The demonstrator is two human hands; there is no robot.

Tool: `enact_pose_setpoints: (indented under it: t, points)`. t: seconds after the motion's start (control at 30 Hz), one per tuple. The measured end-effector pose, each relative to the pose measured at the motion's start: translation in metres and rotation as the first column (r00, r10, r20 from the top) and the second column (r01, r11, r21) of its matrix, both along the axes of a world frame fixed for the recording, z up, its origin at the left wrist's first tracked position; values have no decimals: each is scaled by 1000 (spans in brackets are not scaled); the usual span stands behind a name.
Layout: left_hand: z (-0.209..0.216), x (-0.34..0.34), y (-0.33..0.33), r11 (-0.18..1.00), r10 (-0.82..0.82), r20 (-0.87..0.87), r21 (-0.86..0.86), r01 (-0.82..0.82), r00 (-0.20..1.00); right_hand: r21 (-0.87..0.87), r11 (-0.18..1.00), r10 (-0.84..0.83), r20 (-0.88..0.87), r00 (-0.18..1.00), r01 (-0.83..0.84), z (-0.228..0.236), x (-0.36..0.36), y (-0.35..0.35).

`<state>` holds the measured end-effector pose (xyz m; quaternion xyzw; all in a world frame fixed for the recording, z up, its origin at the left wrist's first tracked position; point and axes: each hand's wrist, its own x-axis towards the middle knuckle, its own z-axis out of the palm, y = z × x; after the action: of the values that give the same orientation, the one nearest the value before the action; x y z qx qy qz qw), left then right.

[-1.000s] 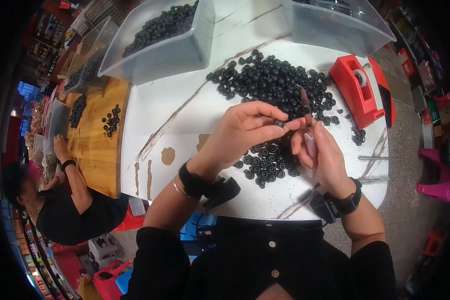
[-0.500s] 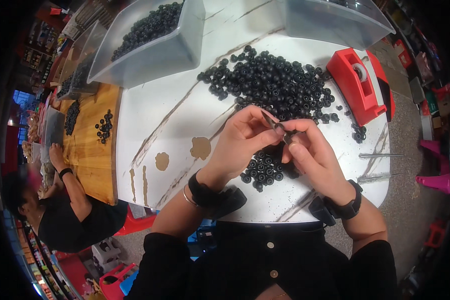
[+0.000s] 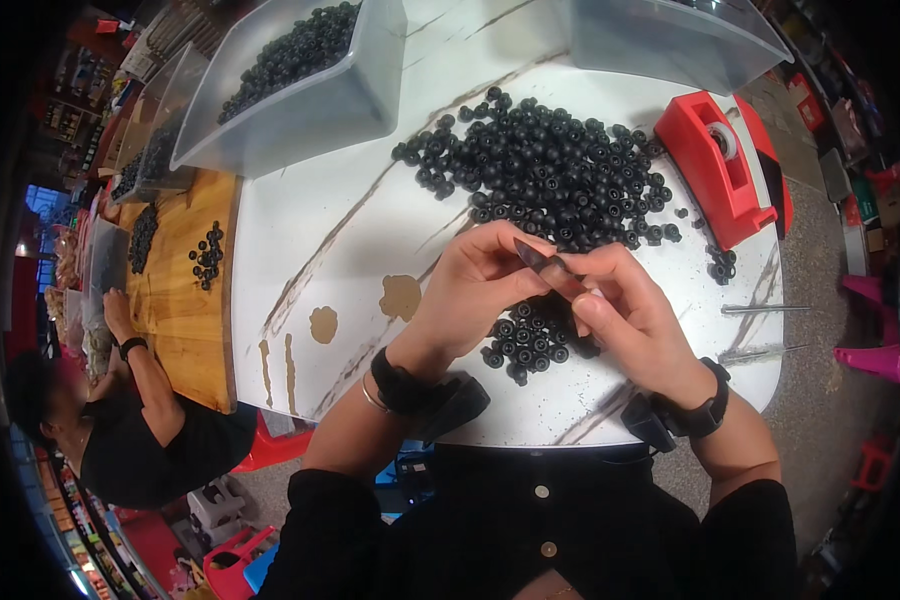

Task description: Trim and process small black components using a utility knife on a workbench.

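Note:
Both my hands meet above the near edge of the black parts, fingertips close together. My left hand point(image 3: 467, 290) is closed in a pinch; what it holds, if anything, is hidden behind the fingers. My right hand point(image 3: 625, 315) is closed with thumb and fingers around a small, dark, pointed blade-like piece point(image 3: 532, 257). Its tip points up and left, past my left fingertips. Beyond the hands spreads a heap of small, round black parts point(image 3: 545, 160) with holes in their middles. A smaller cluster of black parts point(image 3: 527, 340) lies below my fingers.
A red tape dispenser point(image 3: 698, 170) stands at right, near two thin metal tools point(image 3: 765, 309). Clear plastic bins point(image 3: 290, 125) stand at the back. Brown flat patches point(image 3: 400, 297) mark the white table point(image 3: 340, 250). A co-worker point(image 3: 155, 430) sits left, at a wooden table point(image 3: 195, 330).
The dark blade-like piece has turned and shows more of its flat side. My fingertips have shifted slightly downward; both hands remain closed. The heap looks the same.

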<state>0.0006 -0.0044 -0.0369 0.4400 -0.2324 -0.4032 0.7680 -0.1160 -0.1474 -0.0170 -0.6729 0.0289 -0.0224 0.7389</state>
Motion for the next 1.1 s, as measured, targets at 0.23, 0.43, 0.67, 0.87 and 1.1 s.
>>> enact_pose_setpoints:
  t: [0.23,0.43,0.67,0.87,1.1]
  points:
    - [-1,0,0,1000,-12,-78,7,13,997,116,993,-13,-82,997,22,8,3,0]
    - [1,-5,-1,997,-78,6,28,77,997,261,963,-11,-195,981,62,8,4,-4]
    - [2,0,3,975,-188,74,-108,195,979,320,940,-37,-257,966,121,17,7,1]
    - [24,22,11,998,37,-128,-49,-44,991,327,935,-48,-260,964,135,14,6,-6]
    - [19,31,24,848,-186,533,512,-139,826,317,943,-17,-252,968,99,13,6,-4]
